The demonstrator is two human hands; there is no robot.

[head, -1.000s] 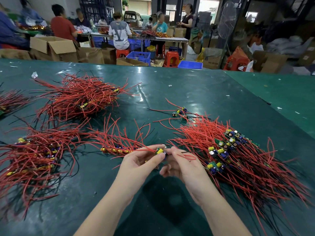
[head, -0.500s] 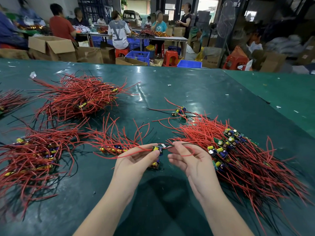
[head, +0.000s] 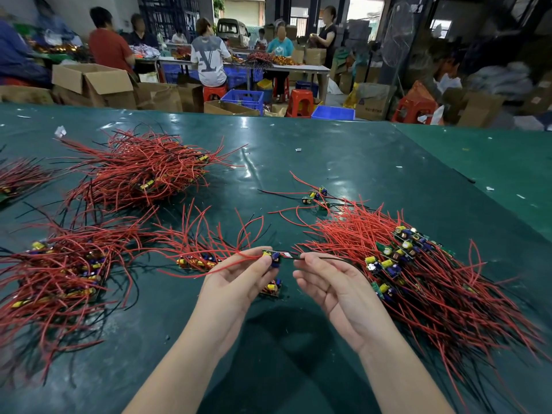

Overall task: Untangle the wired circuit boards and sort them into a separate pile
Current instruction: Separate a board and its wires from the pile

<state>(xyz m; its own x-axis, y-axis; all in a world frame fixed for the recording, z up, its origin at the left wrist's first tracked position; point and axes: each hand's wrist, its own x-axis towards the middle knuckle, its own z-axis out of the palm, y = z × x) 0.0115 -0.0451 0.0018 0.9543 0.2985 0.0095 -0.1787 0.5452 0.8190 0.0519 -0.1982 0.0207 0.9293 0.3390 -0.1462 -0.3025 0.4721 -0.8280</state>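
My left hand point(head: 236, 282) pinches a small circuit board point(head: 271, 257) with a yellow capacitor and red wires, just above the green table. My right hand point(head: 331, 285) pinches a thin black wire point(head: 322, 257) that runs from that board toward the big tangled pile point(head: 418, 276) of boards and red wires on the right. A second small board point(head: 272, 288) hangs or lies just below my left fingers. A small sorted bunch point(head: 203, 252) lies to the left of my hands.
More heaps of red-wired boards lie at the near left point(head: 56, 273) and far left point(head: 140, 171). A few loose boards point(head: 316, 197) sit beyond the right pile. The table edge point(head: 268, 115) runs across the back; people, boxes and stools stand behind it.
My hands have drawn apart, stretching the wire between them. The board in my left hand has lifted slightly away from the right pile.
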